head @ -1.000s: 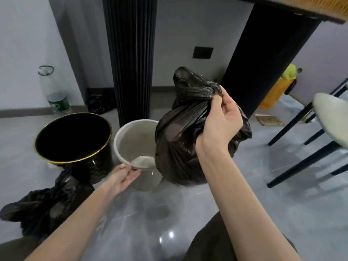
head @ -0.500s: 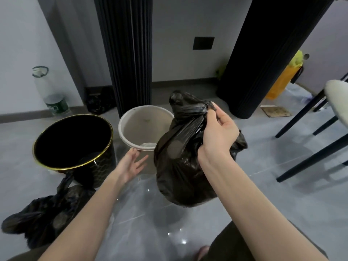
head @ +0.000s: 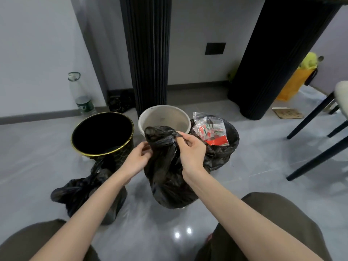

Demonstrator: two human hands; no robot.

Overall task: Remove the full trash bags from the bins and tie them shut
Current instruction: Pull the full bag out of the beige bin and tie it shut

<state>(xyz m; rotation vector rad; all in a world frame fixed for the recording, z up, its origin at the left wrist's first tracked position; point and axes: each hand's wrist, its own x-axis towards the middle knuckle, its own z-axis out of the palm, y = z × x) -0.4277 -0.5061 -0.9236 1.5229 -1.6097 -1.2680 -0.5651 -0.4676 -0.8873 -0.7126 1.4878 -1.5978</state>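
Note:
A full black trash bag stands on the floor in front of me. My right hand pinches its gathered neck near the top. My left hand grips the neck's left side. Behind it stand an unlined black bin with a gold rim and an unlined white bin. To the right, a third bin has a black liner filled with plastic wrappers. Another black trash bag lies on the floor at the left, partly hidden by my left forearm.
A black fluted column rises behind the bins, and a wider black one stands at the right. Chair legs cross the right side. A plastic bottle leans by the left wall. My knees fill the bottom corners.
The bag, held in the air by my right hand before, now rests on the floor. My left hand moved from open and free onto its neck. The third bin has come into view.

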